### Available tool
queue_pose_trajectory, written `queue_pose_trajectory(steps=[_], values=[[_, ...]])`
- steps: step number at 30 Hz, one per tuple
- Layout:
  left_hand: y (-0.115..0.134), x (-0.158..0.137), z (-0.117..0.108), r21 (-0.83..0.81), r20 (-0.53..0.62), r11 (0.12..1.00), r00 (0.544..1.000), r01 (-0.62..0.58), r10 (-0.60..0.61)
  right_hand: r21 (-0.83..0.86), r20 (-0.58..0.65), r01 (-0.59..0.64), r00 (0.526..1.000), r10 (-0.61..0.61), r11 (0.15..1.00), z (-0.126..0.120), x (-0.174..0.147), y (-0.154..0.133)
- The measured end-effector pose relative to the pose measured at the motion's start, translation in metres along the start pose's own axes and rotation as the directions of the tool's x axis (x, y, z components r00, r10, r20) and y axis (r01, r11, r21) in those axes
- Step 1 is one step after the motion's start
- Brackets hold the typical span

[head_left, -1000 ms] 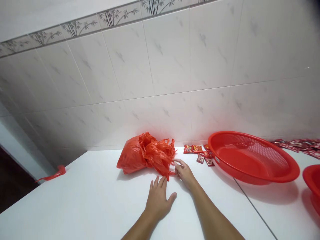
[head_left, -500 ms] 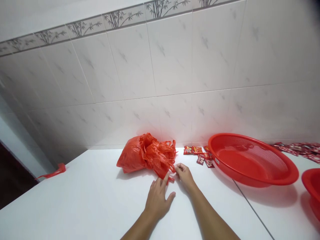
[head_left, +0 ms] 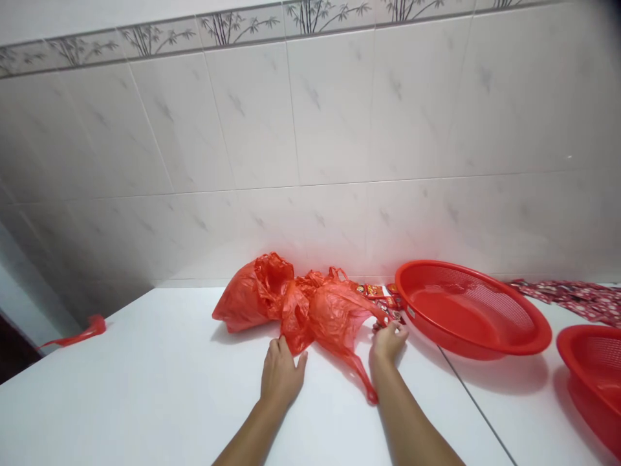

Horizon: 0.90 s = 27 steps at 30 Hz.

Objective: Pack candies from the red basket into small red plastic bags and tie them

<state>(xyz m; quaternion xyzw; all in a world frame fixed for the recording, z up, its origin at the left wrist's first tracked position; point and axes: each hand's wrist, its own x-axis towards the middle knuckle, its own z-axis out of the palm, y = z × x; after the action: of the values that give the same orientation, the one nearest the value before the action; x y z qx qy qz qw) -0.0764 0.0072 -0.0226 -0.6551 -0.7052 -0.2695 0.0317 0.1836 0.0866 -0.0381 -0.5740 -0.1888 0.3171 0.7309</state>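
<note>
A thin red plastic bag (head_left: 334,317) lies crumpled and partly spread on the white table. My right hand (head_left: 389,343) pinches one of its handles at the right, while another handle loop hangs down toward the table's front. My left hand (head_left: 283,374) rests beside the bag's lower left corner with the thumb apart from the fingers; its fingertips are near or touching the plastic. Against the crumpled bag's left end sits a fuller red plastic bag (head_left: 246,301) with a gathered mouth. Whether the two are joined cannot be made out.
Small red packets (head_left: 373,291) lie by the wall, partly behind the bag. A large red strainer basket (head_left: 478,346) stands to the right, with a second red basket (head_left: 589,395) at the edge. More packets (head_left: 577,298) spread behind them. A red plastic strip (head_left: 77,338) lies far left.
My right hand has moved right, drawing the crumpled bag out from the fuller one and stretching it. My left hand has shifted slightly left. The view has turned a little to the right.
</note>
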Motion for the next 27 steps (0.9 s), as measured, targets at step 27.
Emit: queue_pose_trajectory(steps=[27], values=[[0.024, -0.003, 0.012, -0.027, -0.441, 0.953, 0.859, -0.303, 0.261, -0.012, 0.221, 0.194, 0.957, -0.187, 0.981, -0.115, 0.007, -0.046]])
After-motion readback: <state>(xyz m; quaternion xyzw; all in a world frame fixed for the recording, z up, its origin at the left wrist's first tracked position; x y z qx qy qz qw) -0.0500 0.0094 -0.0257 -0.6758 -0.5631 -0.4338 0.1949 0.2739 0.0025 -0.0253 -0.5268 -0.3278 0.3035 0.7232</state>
